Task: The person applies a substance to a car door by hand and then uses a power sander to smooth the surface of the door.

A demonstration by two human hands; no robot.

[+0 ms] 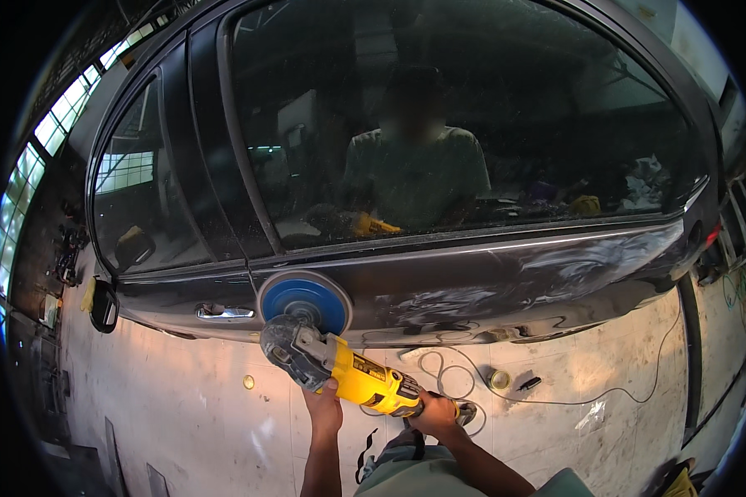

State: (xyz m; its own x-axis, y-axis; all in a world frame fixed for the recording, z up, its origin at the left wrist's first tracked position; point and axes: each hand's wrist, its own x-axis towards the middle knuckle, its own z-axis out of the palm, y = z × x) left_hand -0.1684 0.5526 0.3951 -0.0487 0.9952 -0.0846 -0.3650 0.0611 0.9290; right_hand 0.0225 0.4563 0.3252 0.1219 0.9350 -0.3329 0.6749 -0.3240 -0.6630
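A yellow and black car polisher [366, 379] is held out in front of me with both hands. My right hand [435, 414] wraps round its rear end, while my left hand [325, 406] grips it near the dark front head, the fingers partly hidden behind the tool. Its round blue backing plate and pad [305, 302] are up against the side of a dark grey car [381, 286], just right of the door seam and a chrome door handle [224, 312]. Whether the pad spins cannot be told. Whitish smears [588, 265] mark the panel farther right.
A thin cable [555, 402] loops over the pale floor [224, 414]. Below the car a small round tin [499, 379] and a small black object [529, 383] lie near it. At left is a round yellowish lid-like piece [249, 382]. The side mirror [104, 306] sticks out far left.
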